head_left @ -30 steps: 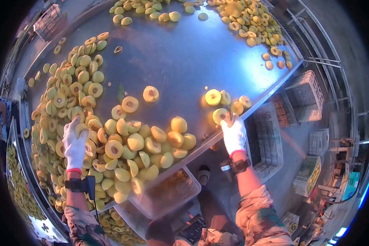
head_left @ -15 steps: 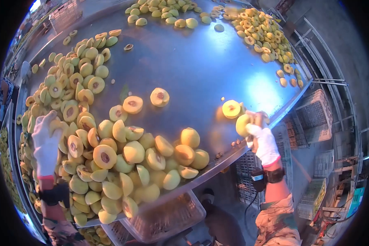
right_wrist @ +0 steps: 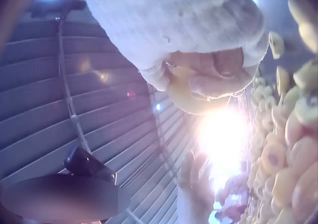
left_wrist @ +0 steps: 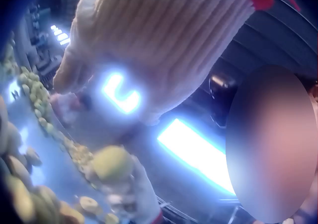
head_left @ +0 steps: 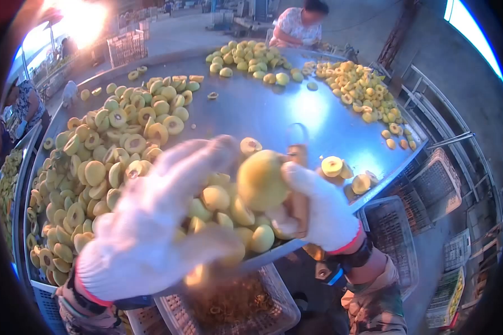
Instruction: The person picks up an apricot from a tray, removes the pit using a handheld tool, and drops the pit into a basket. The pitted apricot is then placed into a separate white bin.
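Close to the head camera, a yellow-green fruit (head_left: 261, 180) is gripped by my gloved right hand (head_left: 324, 209), thumb against its side. Above those fingers stands a thin, faint loop that I cannot identify. My gloved left hand (head_left: 151, 223), blurred, is left of the fruit with fingers spread and nothing visibly held. In the left wrist view the left glove (left_wrist: 164, 40) fills the top, while the right hand (left_wrist: 141, 189) holds the fruit (left_wrist: 113, 163) below. The right wrist view shows bent right fingers round the fruit (right_wrist: 191, 99); the left hand (right_wrist: 196, 189) is lower down.
Halved fruit (head_left: 95, 173) covers the left and near side of the metal table (head_left: 251, 111); more piles (head_left: 357, 84) lie at the far side. Crates (head_left: 391, 229) stand below the right edge and a crate (head_left: 285, 312) below the near edge. A person (head_left: 296, 25) is beyond the table.
The right hand has lifted the fruit from the table edge and moved left with it. My left hand has left the pile and come towards it. The head view has tilted up.
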The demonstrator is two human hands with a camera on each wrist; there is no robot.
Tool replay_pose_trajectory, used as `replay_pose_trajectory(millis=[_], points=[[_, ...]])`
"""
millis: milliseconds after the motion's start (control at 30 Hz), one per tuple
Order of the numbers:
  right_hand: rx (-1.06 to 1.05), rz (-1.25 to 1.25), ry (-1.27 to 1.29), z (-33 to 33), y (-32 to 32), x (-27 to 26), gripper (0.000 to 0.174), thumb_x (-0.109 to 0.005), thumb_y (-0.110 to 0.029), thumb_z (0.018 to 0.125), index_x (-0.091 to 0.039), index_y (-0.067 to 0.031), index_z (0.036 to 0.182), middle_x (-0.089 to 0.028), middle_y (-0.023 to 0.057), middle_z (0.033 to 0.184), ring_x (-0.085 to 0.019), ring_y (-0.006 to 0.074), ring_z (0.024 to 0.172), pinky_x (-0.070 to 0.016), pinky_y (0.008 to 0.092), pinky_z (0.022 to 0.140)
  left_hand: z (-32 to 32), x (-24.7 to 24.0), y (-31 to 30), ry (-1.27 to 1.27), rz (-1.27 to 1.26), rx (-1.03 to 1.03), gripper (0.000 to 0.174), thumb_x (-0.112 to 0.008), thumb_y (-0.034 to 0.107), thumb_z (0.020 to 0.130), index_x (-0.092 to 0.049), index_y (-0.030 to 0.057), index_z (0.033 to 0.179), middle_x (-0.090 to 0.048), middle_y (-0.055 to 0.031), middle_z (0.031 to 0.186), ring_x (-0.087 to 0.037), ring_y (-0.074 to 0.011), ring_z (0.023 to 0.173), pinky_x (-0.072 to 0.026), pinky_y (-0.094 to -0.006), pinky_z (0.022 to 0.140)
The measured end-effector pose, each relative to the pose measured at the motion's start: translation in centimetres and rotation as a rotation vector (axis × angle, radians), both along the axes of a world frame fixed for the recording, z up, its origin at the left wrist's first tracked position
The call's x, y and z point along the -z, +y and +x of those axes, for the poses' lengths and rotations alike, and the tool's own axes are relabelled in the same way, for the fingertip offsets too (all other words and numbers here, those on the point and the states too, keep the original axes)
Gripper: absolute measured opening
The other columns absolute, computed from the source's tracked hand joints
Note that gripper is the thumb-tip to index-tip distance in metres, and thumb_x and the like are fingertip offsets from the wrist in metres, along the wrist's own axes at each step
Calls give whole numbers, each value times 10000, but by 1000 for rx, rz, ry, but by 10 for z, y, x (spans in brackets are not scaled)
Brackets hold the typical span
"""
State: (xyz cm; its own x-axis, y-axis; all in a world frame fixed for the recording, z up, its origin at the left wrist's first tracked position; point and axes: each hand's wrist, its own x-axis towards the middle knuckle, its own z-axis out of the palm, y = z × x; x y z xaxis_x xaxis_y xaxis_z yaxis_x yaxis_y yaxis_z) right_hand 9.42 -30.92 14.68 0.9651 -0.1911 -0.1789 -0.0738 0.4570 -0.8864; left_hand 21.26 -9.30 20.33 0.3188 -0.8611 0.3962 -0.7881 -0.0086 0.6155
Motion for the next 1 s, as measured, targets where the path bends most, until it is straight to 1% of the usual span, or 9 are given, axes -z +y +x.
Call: replay_pose_trajectory(millis=[67, 133, 333, 433, 500, 567, 667, 833, 1000], points=[[-1, -35, -2, -11, 42, -23, 392, -549, -379, 966, -539, -53, 1184, -599, 54, 795, -466, 92, 513, -329, 225, 438, -14, 10, 1, -83, -96, 135, 858, -762, 363, 821, -332, 11, 1475, -444, -200, 1457, -476, -333, 1307, -442, -439, 1010], [-76, -93, -64, -19, 60, -35, 312, -608, -325, 949, -555, -66, 1114, -512, -43, 705, -488, 42, 568, -357, 192, 483, -35, 11, 9, -149, -148, 67, 794, -753, 272, 828, -350, 32, 1469, -452, -235, 1423, -482, -382, 1288, -424, -453, 1026], [-73, -175, 34, -71, 114, -29, 450, -626, -351, 945, -513, -47, 1256, -594, -4, 819, -532, 60, 609, -415, 206, 514, -92, 37, 61, 128, -204, -226, 724, -738, 140, 805, -389, 27, 1429, -567, -179, 1295, -580, -331, 1170, -459, -398, 981], [19, -90, -28, -103, 129, -26, 389, -590, -283, 963, -514, -33, 1251, -622, 42, 953, -556, 93, 626, -441, 222, 540, -114, 46, 94, 1118, -393, -130, 535, -587, 369, 974, -435, 85, 1401, -609, -120, 1226, -618, -268, 1082, -517, -364, 873], [60, -67, -22, -126, 133, -15, 356, -578, -237, 956, -514, -38, 1243, -610, 68, 1026, -569, 103, 650, -450, 232, 547, -119, 81, 99, 1671, -635, 292, 562, -489, 479, 1000, -436, 89, 1400, -584, -100, 1263, -591, -239, 1114, -506, -387, 903], [8, -206, 33, -150, 149, -3, 346, -605, -185, 935, -512, -45, 1237, -623, 48, 912, -566, 97, 618, -462, 246, 540, -144, 87, 94, 1798, -742, 195, 693, -432, 600, 963, -395, 101, 1442, -542, -134, 1312, -587, -246, 1087, -520, -366, 772], [6, -423, 101, -182, 181, 5, 331, -628, -164, 935, -515, -71, 1232, -616, 11, 747, -586, 84, 600, -480, 249, 551, -166, 113, 89, 1877, -799, 165, 646, -435, 595, 967, -458, 115, 1399, -589, -137, 1216, -588, -260, 1076, -510, -422, 863], [105, -1170, -35, -198, 184, 49, 347, -653, -216, 915, -540, -68, 1209, -670, 205, 848, -667, 342, 697, -523, 419, 634, -183, 139, 86, 1847, -776, 80, 571, -479, 547, 971, -514, 105, 1333, -619, -150, 1110, -608, -281, 1018, -510, -425, 880], [34, -839, 43, -188, 173, 76, 391, -662, -280, 904, -540, -49, 1194, -667, 252, 890, -660, 428, 814, -511, 465, 699, -179, 157, 77, 1745, -748, -121, 451, -472, 421, 1020, -543, 61, 1283, -624, -121, 1062, -611, -219, 954, -522, -346, 846]])
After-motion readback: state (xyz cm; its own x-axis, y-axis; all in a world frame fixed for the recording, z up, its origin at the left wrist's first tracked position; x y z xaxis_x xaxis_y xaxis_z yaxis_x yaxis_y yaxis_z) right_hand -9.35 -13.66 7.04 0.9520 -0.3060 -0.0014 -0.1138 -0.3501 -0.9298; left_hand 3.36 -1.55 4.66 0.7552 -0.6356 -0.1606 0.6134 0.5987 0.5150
